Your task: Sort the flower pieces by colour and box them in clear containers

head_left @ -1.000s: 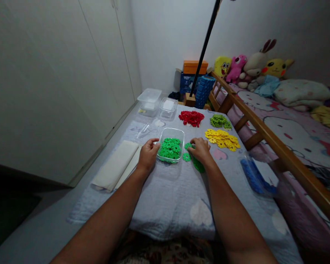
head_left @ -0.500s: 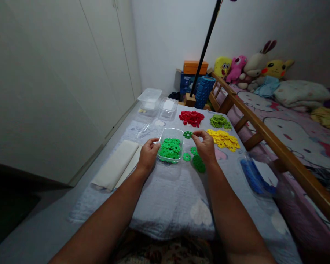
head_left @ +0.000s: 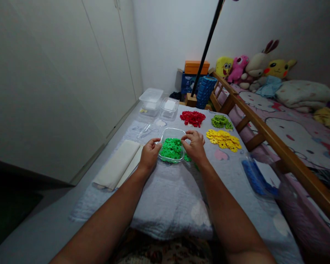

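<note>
A clear plastic container (head_left: 172, 131) holds many dark green flower-shaped pieces (head_left: 170, 148) on a pale blue blanket (head_left: 167, 198). My left hand (head_left: 149, 156) grips the container's left rim with thumb and fingers. My right hand (head_left: 194, 146) hovers at the container's right rim, fingertips pinched together above the green pieces; what they hold, if anything, is hidden. A few loose green pieces (head_left: 187, 158) lie beside the container, mostly covered by my right hand.
Piles of red pieces (head_left: 192, 118), light green pieces (head_left: 220, 121) and yellow pieces (head_left: 222, 138) lie beyond. Blue pieces (head_left: 254, 176) sit at the right. Two empty clear boxes (head_left: 151, 98) and a folded white cloth (head_left: 115, 165) are at the left. A wooden bed rail (head_left: 264, 132) borders the right.
My right hand lifted a green piece from the blanket, carried it left and now sits pinched over the container's right rim. My left hand stayed on the container.
</note>
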Demonstrator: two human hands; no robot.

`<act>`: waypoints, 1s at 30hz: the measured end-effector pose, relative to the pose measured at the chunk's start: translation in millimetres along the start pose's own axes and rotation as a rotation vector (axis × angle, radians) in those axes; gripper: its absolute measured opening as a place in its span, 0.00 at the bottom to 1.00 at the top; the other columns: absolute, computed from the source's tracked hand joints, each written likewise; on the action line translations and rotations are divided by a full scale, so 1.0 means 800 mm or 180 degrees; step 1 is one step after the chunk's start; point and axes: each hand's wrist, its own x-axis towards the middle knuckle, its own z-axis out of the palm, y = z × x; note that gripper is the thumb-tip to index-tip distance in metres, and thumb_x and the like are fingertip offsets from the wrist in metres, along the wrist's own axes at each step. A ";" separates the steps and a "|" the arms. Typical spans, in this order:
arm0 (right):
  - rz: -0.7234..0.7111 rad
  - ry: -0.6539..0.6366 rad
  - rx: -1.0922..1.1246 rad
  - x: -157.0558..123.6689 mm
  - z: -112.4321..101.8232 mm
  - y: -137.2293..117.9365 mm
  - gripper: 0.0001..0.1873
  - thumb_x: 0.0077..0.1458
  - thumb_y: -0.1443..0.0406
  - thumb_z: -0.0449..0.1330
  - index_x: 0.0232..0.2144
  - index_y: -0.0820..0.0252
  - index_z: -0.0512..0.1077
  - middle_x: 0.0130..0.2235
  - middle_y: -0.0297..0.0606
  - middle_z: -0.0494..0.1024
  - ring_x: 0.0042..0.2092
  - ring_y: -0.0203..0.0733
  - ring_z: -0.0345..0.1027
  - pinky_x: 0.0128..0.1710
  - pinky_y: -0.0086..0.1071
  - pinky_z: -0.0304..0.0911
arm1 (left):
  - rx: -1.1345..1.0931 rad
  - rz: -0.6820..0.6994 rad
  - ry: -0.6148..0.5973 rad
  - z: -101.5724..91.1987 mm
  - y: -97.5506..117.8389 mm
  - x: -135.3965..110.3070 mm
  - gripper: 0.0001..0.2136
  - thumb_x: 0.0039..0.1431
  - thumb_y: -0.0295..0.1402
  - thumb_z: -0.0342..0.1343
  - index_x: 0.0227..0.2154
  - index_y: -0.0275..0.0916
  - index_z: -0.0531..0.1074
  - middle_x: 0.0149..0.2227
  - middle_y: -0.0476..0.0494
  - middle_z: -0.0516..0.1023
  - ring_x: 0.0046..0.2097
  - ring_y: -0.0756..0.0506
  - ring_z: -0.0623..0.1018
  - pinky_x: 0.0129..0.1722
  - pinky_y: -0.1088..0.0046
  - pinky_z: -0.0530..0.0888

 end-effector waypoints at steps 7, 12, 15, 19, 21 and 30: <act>0.0065 0.0068 0.0063 0.004 -0.002 0.011 0.11 0.58 0.63 0.61 0.42 0.53 0.81 0.57 0.44 0.74 0.60 0.55 0.60 0.62 0.49 0.52 | 0.0034 0.0013 0.0022 0.001 0.005 -0.001 0.19 0.51 0.42 0.62 0.43 0.36 0.76 0.24 0.55 0.67 0.26 0.51 0.66 0.28 0.74 0.64; 0.0121 0.0349 -0.0022 0.016 -0.029 0.052 0.13 0.58 0.63 0.59 0.42 0.56 0.80 0.53 0.47 0.76 0.57 0.53 0.65 0.60 0.46 0.56 | 0.0045 -0.0013 0.0034 0.001 0.007 -0.002 0.20 0.50 0.43 0.61 0.44 0.36 0.76 0.23 0.56 0.64 0.25 0.51 0.64 0.27 0.75 0.61; 0.0288 0.0124 -0.0346 0.019 -0.043 0.080 0.13 0.58 0.63 0.58 0.41 0.58 0.81 0.47 0.46 0.78 0.53 0.52 0.68 0.57 0.43 0.60 | 0.0089 -0.0023 0.0020 0.001 0.009 -0.004 0.21 0.51 0.43 0.61 0.45 0.35 0.76 0.23 0.57 0.64 0.25 0.51 0.64 0.27 0.75 0.61; 0.0528 -0.0815 -0.0996 0.011 -0.047 0.093 0.12 0.57 0.61 0.62 0.41 0.56 0.82 0.46 0.44 0.80 0.50 0.50 0.70 0.51 0.38 0.61 | 0.0098 -0.0008 0.0006 0.001 0.009 -0.004 0.21 0.51 0.43 0.61 0.45 0.34 0.76 0.23 0.56 0.65 0.26 0.51 0.64 0.27 0.75 0.61; 0.0566 -0.1148 -0.1291 0.005 -0.044 0.089 0.13 0.55 0.60 0.64 0.42 0.56 0.82 0.47 0.44 0.80 0.50 0.51 0.70 0.47 0.37 0.61 | 0.0097 -0.0005 0.0004 0.001 0.007 -0.003 0.21 0.52 0.43 0.61 0.45 0.34 0.76 0.23 0.55 0.65 0.26 0.51 0.65 0.27 0.75 0.62; 0.0575 -0.1131 -0.1154 0.001 -0.034 0.081 0.10 0.51 0.67 0.66 0.39 0.56 0.76 0.42 0.40 0.79 0.42 0.45 0.70 0.38 0.33 0.57 | 0.0091 -0.0017 -0.0013 0.000 0.000 0.000 0.22 0.52 0.45 0.60 0.46 0.35 0.75 0.25 0.54 0.67 0.27 0.50 0.66 0.28 0.74 0.63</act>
